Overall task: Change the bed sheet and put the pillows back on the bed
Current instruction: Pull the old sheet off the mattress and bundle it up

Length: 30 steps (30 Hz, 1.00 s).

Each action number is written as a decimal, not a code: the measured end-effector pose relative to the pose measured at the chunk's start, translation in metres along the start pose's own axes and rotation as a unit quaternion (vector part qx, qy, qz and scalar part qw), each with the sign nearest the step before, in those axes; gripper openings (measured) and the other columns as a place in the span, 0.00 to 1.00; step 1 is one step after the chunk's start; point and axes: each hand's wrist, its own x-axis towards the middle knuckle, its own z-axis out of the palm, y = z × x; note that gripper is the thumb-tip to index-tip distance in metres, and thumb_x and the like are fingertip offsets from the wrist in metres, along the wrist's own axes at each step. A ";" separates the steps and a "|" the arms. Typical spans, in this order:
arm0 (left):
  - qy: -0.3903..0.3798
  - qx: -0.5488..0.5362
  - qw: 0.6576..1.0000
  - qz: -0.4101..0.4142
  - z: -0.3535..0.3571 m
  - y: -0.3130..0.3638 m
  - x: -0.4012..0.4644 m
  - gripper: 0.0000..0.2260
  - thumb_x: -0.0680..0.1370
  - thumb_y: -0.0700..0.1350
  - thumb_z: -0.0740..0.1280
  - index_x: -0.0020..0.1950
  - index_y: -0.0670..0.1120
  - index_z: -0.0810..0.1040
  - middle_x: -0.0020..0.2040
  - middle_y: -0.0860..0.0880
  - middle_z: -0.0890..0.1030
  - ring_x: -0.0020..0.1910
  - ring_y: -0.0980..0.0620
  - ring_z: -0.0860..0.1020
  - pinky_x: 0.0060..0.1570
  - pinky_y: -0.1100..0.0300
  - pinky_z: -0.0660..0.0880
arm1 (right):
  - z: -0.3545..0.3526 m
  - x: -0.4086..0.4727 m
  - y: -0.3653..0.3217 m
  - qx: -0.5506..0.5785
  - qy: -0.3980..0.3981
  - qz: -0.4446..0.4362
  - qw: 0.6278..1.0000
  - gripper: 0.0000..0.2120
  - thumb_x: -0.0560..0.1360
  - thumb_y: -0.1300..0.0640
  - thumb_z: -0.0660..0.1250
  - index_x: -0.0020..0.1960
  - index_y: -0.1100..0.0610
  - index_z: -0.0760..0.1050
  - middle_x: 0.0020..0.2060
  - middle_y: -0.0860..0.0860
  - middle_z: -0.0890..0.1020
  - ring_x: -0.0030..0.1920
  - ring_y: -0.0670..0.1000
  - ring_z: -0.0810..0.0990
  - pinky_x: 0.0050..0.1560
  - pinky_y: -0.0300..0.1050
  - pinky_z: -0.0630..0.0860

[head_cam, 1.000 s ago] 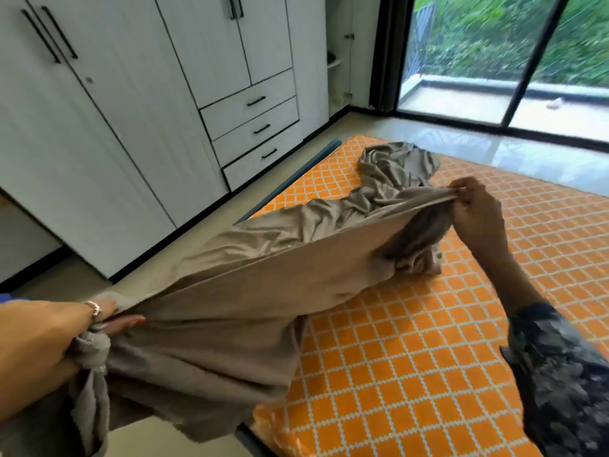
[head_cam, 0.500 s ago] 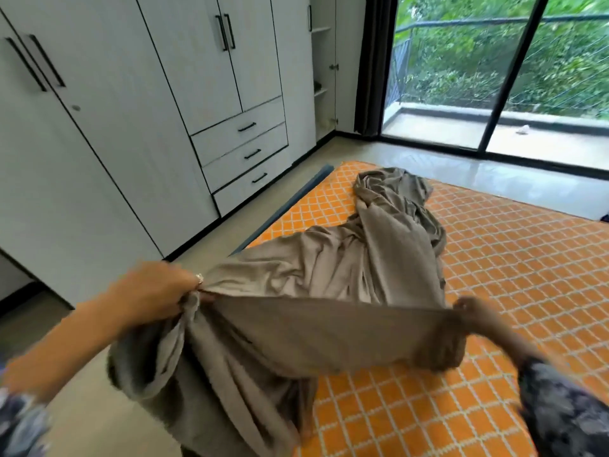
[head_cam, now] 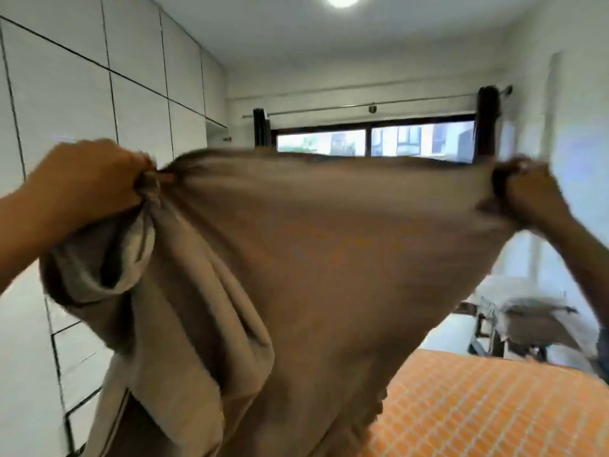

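Two hands hold a taupe bed sheet point(head_cam: 296, 258) up across the middle of the frame, its top edge stretched level between them. The left hand point(head_cam: 89, 179), at the left edge, has its grip closed around a bunched corner of the fabric, with loose folds drooping below the fist. The right hand point(head_cam: 527, 196), at the right edge and blurred, has its fingers curled around the opposite corner. The sheet hangs down to the bottom of the frame, covering much of the orange patterned mattress point(head_cam: 494, 407) at lower right. White wardrobe doors point(head_cam: 66, 94) fill the left side, and a window point(head_cam: 372, 141) shows above the sheet's top edge.
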 end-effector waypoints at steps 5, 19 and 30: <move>-0.202 0.081 0.976 0.030 0.032 0.009 -0.048 0.14 0.78 0.53 0.61 0.61 0.53 0.77 0.50 0.48 0.80 0.49 0.48 0.80 0.47 0.57 0.74 | -0.025 -0.027 0.001 0.028 -0.076 -0.017 0.997 0.10 0.72 0.67 0.71 0.38 0.53 0.83 0.33 0.57 0.83 0.34 0.42 0.81 0.32 0.26 0.72; -0.409 -0.088 0.904 0.090 0.127 0.028 -0.130 0.10 0.71 0.60 0.61 0.38 0.55 0.72 0.39 0.52 0.78 0.48 0.49 0.80 0.49 0.53 0.76 | 0.015 -0.120 0.010 -0.115 -0.271 -0.010 0.956 0.11 0.70 0.54 0.74 0.33 0.59 0.81 0.28 0.53 0.81 0.34 0.49 0.77 0.34 0.40 0.70; -0.355 -0.337 0.850 0.197 0.067 0.280 -0.224 0.38 0.58 0.81 0.58 0.51 0.53 0.81 0.46 0.47 0.83 0.51 0.45 0.80 0.44 0.55 0.72 | 0.126 -0.275 -0.060 0.066 -0.330 -0.049 0.941 0.01 0.68 0.62 0.71 0.37 0.58 0.80 0.26 0.45 0.77 0.30 0.41 0.75 0.34 0.37 0.70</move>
